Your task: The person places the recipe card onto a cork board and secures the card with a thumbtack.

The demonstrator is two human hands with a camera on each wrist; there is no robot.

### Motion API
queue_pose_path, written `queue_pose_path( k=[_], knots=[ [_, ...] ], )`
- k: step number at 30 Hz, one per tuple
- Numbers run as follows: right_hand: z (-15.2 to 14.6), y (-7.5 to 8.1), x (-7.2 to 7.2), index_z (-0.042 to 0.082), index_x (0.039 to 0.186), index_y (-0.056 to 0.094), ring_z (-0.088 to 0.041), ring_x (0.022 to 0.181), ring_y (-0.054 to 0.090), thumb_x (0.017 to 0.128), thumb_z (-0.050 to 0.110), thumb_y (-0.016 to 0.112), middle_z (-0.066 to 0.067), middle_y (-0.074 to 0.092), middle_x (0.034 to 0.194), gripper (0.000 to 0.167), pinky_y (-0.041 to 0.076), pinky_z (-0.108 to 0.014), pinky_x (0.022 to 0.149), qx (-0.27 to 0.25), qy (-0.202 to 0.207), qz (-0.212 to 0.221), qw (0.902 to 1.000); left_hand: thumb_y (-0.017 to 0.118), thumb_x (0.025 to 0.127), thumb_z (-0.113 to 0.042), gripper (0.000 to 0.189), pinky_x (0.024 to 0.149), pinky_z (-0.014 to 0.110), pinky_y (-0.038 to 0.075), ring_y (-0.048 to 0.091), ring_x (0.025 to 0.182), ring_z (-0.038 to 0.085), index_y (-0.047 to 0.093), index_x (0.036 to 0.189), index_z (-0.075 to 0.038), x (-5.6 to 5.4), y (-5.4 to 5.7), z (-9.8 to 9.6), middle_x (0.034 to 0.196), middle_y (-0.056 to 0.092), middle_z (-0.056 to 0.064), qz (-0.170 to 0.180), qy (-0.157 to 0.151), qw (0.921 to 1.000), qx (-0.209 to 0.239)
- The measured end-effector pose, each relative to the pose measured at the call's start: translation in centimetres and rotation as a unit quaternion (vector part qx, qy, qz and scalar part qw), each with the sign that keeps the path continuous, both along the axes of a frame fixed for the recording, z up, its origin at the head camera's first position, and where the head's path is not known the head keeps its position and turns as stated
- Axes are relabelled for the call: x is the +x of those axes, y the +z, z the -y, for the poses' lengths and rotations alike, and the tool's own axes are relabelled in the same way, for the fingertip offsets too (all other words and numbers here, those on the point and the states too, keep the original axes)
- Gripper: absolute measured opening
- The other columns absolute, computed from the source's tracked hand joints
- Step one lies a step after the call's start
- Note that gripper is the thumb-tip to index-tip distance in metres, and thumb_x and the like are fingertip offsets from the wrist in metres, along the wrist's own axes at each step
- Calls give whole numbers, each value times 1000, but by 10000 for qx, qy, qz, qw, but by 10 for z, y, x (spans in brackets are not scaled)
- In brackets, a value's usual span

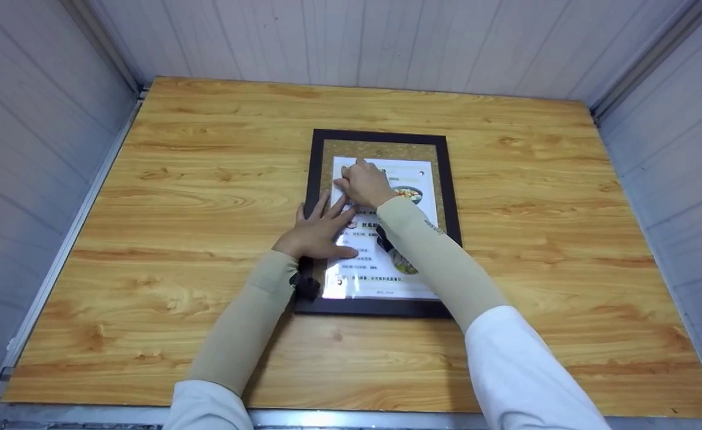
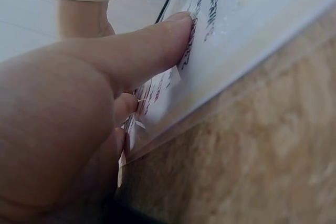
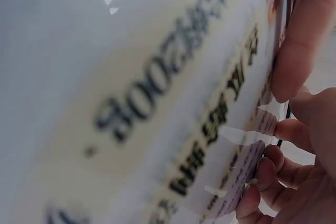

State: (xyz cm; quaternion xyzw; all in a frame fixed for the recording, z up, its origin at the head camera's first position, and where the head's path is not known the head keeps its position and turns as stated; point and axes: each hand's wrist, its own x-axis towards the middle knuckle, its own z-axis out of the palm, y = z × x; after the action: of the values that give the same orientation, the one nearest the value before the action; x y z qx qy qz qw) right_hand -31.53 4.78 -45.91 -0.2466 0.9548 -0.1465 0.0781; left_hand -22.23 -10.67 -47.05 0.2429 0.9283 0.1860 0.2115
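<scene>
A printed sheet (image 1: 362, 280) with a glossy surface and food pictures lies on a cork board (image 1: 380, 149) with a black frame. My left hand (image 1: 319, 234) is spread over the sheet's left edge; in the left wrist view its thumb (image 2: 152, 45) rests straight on the sheet. At the upper left corner, my right hand (image 1: 367, 182) has its fingers curled against the sheet. What lies under those fingertips is hidden. Small round pin heads (image 1: 422, 173) show at the upper right corner and the lower left. Blurred print (image 3: 157, 93) fills most of the right wrist view.
The framed board sits on a wood-grain table (image 1: 536, 239). Pale panel walls (image 1: 339, 42) stand at the back and both sides. A metal rail (image 1: 327, 418) runs along the near edge. My right forearm (image 1: 440, 257) crosses over the board's lower right part.
</scene>
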Motion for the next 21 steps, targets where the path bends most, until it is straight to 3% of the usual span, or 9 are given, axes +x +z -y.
queue_pose_path(
  k=[13, 21],
  knots=[
    [-6, -2, 11, 5, 128, 61, -37, 113, 54, 107, 30, 41, -22, 55, 121, 38, 46, -52, 94, 225, -188, 175, 9994, 61, 89, -63, 95, 106, 71, -13, -24, 146, 31, 8, 160, -29, 1, 2, 0, 164, -13, -4, -3, -114, 9998, 139],
    [-9, 0, 27, 1, 128, 62, -35, 107, 59, 107, 18, 42, -23, 61, 113, 34, 50, -47, 90, 352, 13, 127, 9993, 61, 89, -61, 94, 107, 70, -13, -23, 147, 31, 9, 160, -27, 1, 0, 3, 165, -12, -3, -10, -62, 9998, 181]
  ],
)
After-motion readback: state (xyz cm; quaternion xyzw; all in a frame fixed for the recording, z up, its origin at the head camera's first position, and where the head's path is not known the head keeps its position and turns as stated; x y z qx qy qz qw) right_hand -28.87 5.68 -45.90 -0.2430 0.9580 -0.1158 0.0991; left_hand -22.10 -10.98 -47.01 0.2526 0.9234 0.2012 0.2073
